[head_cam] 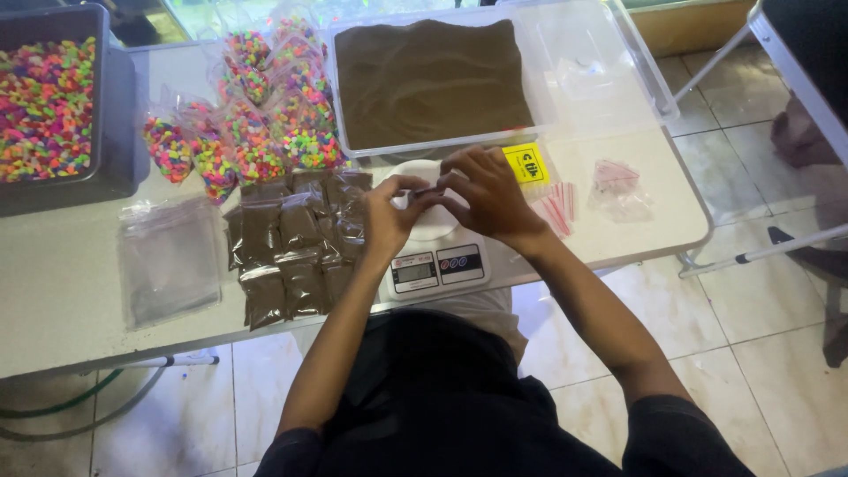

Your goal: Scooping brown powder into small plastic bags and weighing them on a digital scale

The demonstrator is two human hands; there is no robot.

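Starting left: grey bin (104,106) of neon gravel, flat clear bags (170,261), glossy packets of brown sand (291,247). Left hand (389,216) and right hand (484,196) both pinch a small clear pouch (415,196) above the white digital scale (437,252). Sand-filled clear tub (530,97) behind; red twist ties (558,208) right.

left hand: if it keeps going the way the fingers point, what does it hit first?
The left hand points right across the white kitchen scale, so it would first meet the right hand, whose fingers already nearly touch it. Depth is unclear; a small item seems pinched between them.
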